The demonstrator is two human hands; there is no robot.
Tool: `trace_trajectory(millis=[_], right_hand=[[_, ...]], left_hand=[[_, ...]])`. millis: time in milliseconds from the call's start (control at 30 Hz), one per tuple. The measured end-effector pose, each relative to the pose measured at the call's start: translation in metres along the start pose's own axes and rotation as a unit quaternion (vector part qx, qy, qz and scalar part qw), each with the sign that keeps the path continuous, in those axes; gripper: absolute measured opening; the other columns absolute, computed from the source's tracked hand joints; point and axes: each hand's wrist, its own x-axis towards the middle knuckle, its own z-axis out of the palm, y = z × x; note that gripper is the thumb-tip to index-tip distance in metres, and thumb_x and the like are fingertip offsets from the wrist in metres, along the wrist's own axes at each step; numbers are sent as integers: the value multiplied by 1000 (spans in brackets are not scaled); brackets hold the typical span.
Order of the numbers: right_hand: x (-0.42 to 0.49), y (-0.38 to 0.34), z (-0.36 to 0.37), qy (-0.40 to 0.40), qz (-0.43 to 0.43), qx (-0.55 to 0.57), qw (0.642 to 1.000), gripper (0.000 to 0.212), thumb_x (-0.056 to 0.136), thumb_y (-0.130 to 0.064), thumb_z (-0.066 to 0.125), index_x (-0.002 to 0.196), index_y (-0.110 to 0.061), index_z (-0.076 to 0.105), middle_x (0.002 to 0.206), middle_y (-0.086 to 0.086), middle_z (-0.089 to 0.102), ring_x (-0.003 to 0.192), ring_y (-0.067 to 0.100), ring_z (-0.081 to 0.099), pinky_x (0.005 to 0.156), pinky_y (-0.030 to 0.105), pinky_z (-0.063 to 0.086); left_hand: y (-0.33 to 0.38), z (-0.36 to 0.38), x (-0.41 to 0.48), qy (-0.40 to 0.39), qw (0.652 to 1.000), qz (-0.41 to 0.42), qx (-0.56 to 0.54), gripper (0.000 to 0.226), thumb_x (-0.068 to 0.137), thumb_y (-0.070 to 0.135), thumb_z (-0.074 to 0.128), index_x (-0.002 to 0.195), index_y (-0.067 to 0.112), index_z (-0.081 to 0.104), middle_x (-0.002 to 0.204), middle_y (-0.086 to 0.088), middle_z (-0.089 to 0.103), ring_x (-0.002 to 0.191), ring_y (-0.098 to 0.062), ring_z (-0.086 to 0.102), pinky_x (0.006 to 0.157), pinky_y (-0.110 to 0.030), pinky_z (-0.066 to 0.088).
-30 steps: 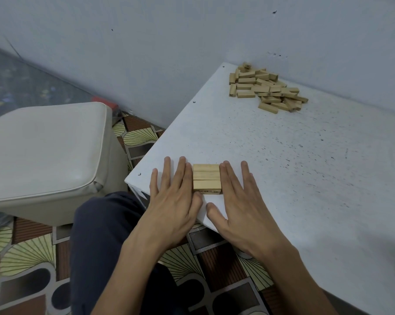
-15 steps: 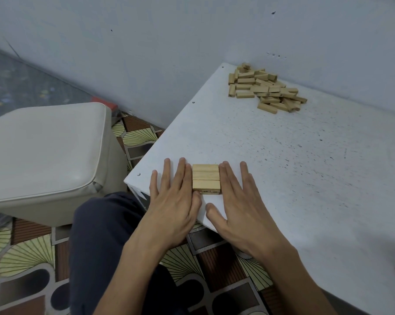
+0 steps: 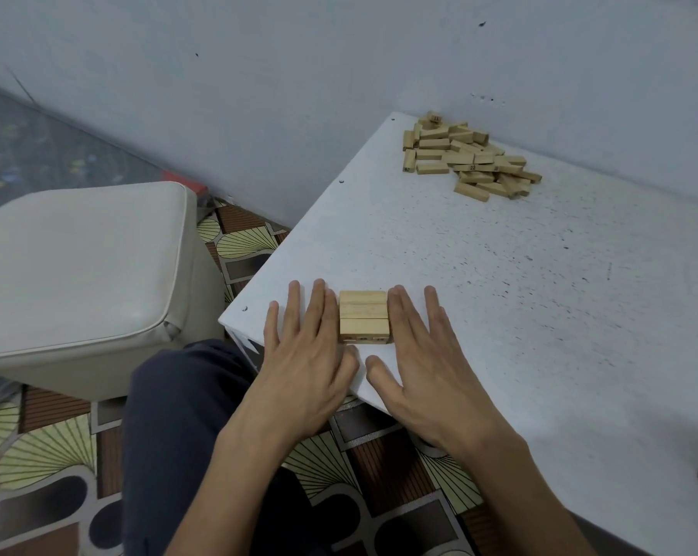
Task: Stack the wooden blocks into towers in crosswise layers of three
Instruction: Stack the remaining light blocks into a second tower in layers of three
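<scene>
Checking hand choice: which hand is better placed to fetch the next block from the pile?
Probably the right hand: the loose pile lies beyond and to the right of the stack, so the left hand would cross over it.

Almost nothing changes over the second. The whole scene slides a hair to the left in the view, seen most plainly at the loose pile of wooden blocks point(image 3: 467, 158) at the far corner of the tabletop point(image 3: 499, 294) and at the short block stack point(image 3: 364, 315) near its front edge; this looks like a slight turn of the head camera, not any block moving. The left hand point(image 3: 307, 355) and right hand point(image 3: 423, 355) show no shift against the stack's sides that can be made out.
</scene>
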Motion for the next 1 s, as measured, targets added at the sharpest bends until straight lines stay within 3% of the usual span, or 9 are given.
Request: trace_trajectory(millis=[33, 100, 233, 300, 367, 500, 667, 833, 1000], right_hand=[[0, 1, -4, -1, 4, 16, 1000, 84, 94, -58, 24, 156, -19, -18, 164, -8, -19, 144, 14, -35, 123, 36, -9], [1, 6, -16, -2, 8, 61, 998, 90, 96, -54, 45, 155, -28, -17, 163, -17, -14, 147, 9, -27, 124, 34, -3], [10, 19, -40, -2, -30, 147, 989, 102, 88, -45, 67, 152, -48, -11, 160, -23, 18, 148, 1, 10, 117, 29, 16], [19, 22, -47, -17, -48, 155, 987, 105, 84, -40, 74, 152, -50, -5, 154, -27, 30, 141, -3, 23, 111, 24, 22], [27, 23, -52, -40, -56, 156, 985, 107, 80, -41, 78, 152, -53, -1, 151, -28, 35, 137, -2, 29, 107, 24, 25], [37, 26, -54, -77, -57, 154, 983, 106, 78, -41, 80, 151, -53, 5, 145, -26, 43, 130, -1, 33, 103, 27, 29], [41, 27, -52, -73, -64, 140, 985, 99, 79, -36, 79, 152, -51, 14, 133, -30, 47, 123, -4, 30, 93, 14, 26], [42, 28, -51, -58, -57, 144, 986, 95, 79, -35, 78, 152, -48, 19, 128, -34, 47, 138, 0, 20, 104, 27, 25], [44, 28, -48, -45, -57, 145, 987, 93, 79, -37, 78, 151, -48, 21, 128, -32, 51, 142, 0, 15, 105, 27, 24]], left_hand=[[-2, -3, 0, -14, 999, -11, -28, 85, 85, 56, 2, 155, 9, -13, 164, -6, -18, 146, -26, -30, 115, -39, -22], [-10, -11, 4, -33, 997, -15, -73, 95, 78, 67, 6, 154, 18, -19, 161, 6, -24, 145, -13, -33, 114, -30, -25], [-21, -34, 12, -16, 978, 16, -209, 108, 73, 73, 49, 157, 32, -6, 157, 24, 13, 146, 4, 5, 119, -24, -6], [-23, -41, 20, -12, 970, 26, -243, 113, 75, 59, 74, 156, 36, -3, 145, 31, 32, 134, 11, 22, 119, -27, 7], [-24, -44, 28, -22, 971, 32, -235, 117, 75, 49, 80, 156, 34, -2, 134, 34, 37, 127, 9, 28, 119, -32, 15], [-25, -42, 36, -36, 973, 38, -226, 118, 74, 48, 81, 156, 33, -2, 132, 30, 46, 134, -1, 32, 121, -36, 18], [-25, -39, 39, -34, 975, 42, -215, 115, 75, 44, 81, 157, 28, 2, 131, 26, 49, 133, -3, 35, 116, -28, 16], [-26, -35, 41, -13, 977, 46, -208, 111, 78, 42, 79, 158, 26, 4, 130, 25, 49, 129, 0, 33, 107, -18, 16], [-25, -34, 41, -6, 978, 49, -201, 110, 79, 44, 78, 157, 27, 3, 136, 20, 51, 129, 2, 30, 110, -21, 14]])
